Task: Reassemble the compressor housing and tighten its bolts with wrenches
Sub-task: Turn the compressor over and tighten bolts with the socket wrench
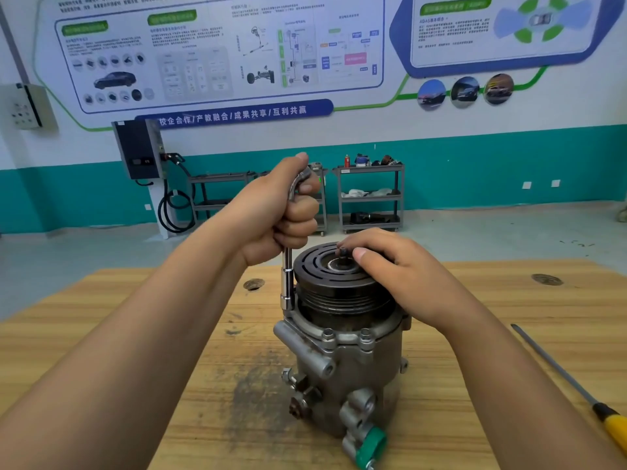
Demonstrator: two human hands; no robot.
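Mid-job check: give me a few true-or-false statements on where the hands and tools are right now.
1. The left hand has a grip on the wrench. True.
2. The wrench lies flat. False: it stands upright, its socket down at the rim of the compressor.
3. The right hand rests on the pulley. True.
4. The right hand holds a tool. False: the screwdriver lies untouched on the table, right of the compressor.
5. The compressor lies on its side. False: it stands with the pulley on top.
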